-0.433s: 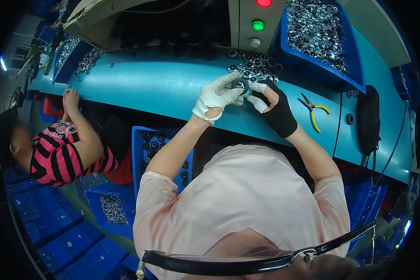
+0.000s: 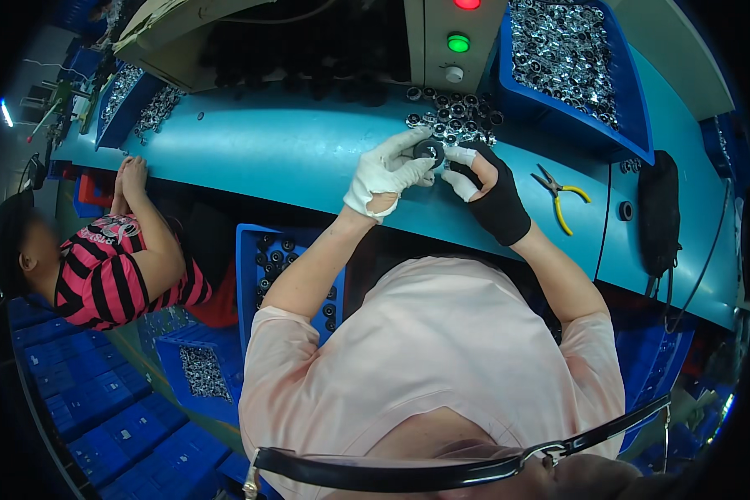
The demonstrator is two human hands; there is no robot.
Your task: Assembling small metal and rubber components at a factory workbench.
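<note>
My left hand, in a white glove, grips a small black wheel with a hole in its middle. At the wheel's right side is my right hand, in a black fingerless glove with white coverings on thumb and forefinger. Its fingers are closed at the wheel's edge. Just beyond my hands lies a loose pile of shiny metal and black parts on the blue-green bench. Pliers with yellow handles lie right of my right hand, jaws spread.
A blue bin of shiny metal parts stands at the back right. A black ring and a black pouch lie on the bench's right. Below the bench, a blue crate holds black wheels. A seated person is at left.
My hands keep almost the same place around the black wheel, which has turned slightly. The other person's clasped hands have shifted a little to the right.
</note>
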